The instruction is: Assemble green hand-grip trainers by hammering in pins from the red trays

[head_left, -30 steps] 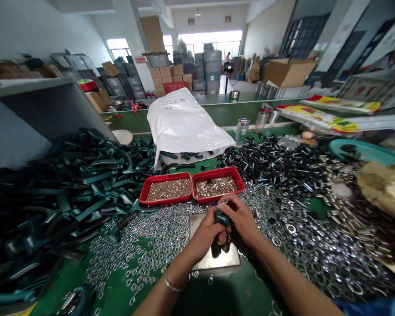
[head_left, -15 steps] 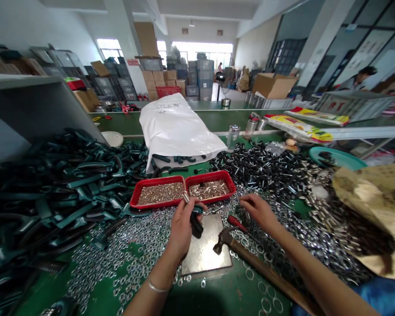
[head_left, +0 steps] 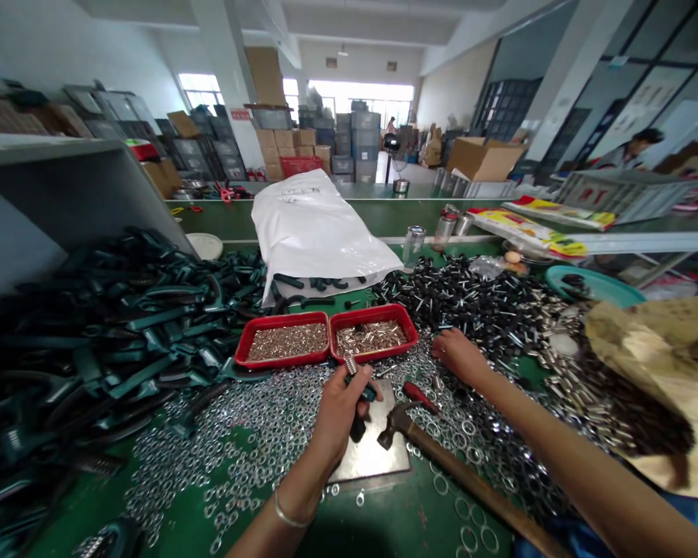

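marker scrawl (head_left: 294,196) on the white plastic sack (head_left: 319,232) is unreadable

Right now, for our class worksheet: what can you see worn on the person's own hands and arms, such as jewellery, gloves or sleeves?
Neither the left hand nor the right hand wears a glove, and both forearms are bare. A thin silver bangle circles the left wrist. Blue fabric, probably clothing, shows below the right forearm.

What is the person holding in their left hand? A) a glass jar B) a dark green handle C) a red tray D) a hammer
B. The left hand is closed around a dark green handle, with a metal tube showing above the fingers.
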Demonstrator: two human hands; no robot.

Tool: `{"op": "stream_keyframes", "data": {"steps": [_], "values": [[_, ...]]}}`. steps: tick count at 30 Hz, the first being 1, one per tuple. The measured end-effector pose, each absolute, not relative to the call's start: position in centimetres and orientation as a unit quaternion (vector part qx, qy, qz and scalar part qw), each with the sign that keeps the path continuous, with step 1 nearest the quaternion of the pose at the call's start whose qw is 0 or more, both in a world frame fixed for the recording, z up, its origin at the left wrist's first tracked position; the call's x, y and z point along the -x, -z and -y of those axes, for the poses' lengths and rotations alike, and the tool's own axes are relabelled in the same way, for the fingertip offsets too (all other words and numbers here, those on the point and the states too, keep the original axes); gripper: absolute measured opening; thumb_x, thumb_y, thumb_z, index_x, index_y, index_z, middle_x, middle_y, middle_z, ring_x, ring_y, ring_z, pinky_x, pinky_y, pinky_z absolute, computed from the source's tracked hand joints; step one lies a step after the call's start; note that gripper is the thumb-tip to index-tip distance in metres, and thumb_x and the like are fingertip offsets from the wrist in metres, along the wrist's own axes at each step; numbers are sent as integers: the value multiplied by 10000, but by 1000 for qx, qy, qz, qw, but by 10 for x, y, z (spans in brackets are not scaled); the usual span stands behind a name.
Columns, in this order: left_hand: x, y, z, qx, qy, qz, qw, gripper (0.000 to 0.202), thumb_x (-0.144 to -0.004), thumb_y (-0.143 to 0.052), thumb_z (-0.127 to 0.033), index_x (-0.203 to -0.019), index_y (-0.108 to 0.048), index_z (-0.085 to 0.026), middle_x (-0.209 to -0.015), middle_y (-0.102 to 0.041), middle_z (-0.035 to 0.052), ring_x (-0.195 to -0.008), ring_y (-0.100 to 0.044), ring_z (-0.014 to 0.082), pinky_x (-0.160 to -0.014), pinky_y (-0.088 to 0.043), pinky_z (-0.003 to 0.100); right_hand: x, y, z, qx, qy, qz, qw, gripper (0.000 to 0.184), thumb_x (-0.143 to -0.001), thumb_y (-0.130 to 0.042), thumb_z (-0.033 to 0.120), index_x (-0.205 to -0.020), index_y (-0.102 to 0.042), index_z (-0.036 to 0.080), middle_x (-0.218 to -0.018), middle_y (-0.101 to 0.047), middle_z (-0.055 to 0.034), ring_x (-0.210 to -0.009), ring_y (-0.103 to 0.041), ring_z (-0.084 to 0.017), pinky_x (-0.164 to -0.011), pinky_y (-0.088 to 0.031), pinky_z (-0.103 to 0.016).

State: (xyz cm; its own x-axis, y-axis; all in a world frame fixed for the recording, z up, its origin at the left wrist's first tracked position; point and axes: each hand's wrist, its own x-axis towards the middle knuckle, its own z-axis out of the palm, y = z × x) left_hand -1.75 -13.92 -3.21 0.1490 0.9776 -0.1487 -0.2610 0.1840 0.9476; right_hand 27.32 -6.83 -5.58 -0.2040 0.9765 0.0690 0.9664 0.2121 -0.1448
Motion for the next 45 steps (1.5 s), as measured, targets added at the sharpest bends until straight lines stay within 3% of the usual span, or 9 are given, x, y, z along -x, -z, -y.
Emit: {"op": "stream_keyframes", "data": {"steps": [8,16,22,28,30,32,35,40,45], "values": [[16,32,141,-420,-465,-429,651,388,-833,-620,-552,-850,-556,-170,-671,-671,30,-441,-434,46,-425,-316,150,-276,47,79,627,-25,779,-13,58,-831,-647,160,-798,-637,207,-900,-668,-74,-947,-587,-235,-683,-418,-261],[16,26,146,-433,-452,-418,659,403,-811,-618,-576,-840,-550,-180,-673,-676,22,-428,-439,47,-420,-316,153,-279,57,76,677,10,735,35,145,-957,-507,250,-1029,-615,185,-1021,-658,-89,-953,-606,-210,-721,-448,-271],[15,30,145,-432,-447,-419,662,395,-820,-615,-568,-850,-556,-178,-671,-676,26,-422,-429,47,-419,-318,158,-284,53,57,681,22,731,37,17,-870,-641,213,-876,-656,208,-970,-666,-79,-949,-599,-237,-715,-445,-289],[19,35,138,-408,-507,-446,615,389,-843,-586,-571,-866,-611,-183,-801,-706,42,-586,-566,104,-555,-443,208,-270,40,85,694,35,709,121,165,-939,-512,260,-881,-645,182,-956,-669,-126,-964,-601,-277,-792,-471,-381],[18,37,137,-423,-522,-457,583,385,-868,-553,-563,-877,-641,-189,-880,-713,49,-713,-616,141,-642,-477,237,-243,37,106,676,-65,694,241,194,-936,-530,345,-881,-643,197,-944,-684,-92,-920,-625,-247,-821,-487,-379],[16,39,139,-448,-523,-470,553,375,-890,-528,-549,-903,-661,-198,-929,-711,42,-800,-632,165,-720,-486,259,-207,35,128,610,-287,641,367,234,-905,-574,442,-916,-643,218,-895,-695,-45,-796,-650,-210,-751,-524,-356],[13,41,144,-466,-518,-488,526,354,-908,-510,-532,-956,-649,-209,-942,-700,28,-856,-635,177,-793,-474,274,-154,34,148,520,-489,538,448,242,-853,-659,454,-955,-637,235,-835,-678,-8,-756,-653,-183,-731,-545,-339],[14,43,145,-487,-514,-523,474,319,-927,-488,-519,-978,-607,-228,-890,-671,13,-832,-615,177,-808,-452,279,-124,36,149,419,-675,398,459,273,-820,-721,431,-955,-653,203,-830,-658,-15,-690,-613,-141,-686,-556,-310],[17,42,142,-525,-514,-509,448,294,-943,-473,-489,-948,-594,-221,-903,-646,25,-862,-591,180,-827,-429,274,-132,35,151,426,-694,392,428,282,-778,-771,406,-902,-648,185,-825,-665,-18,-668,-617,-132,-681,-546,-296]]}}
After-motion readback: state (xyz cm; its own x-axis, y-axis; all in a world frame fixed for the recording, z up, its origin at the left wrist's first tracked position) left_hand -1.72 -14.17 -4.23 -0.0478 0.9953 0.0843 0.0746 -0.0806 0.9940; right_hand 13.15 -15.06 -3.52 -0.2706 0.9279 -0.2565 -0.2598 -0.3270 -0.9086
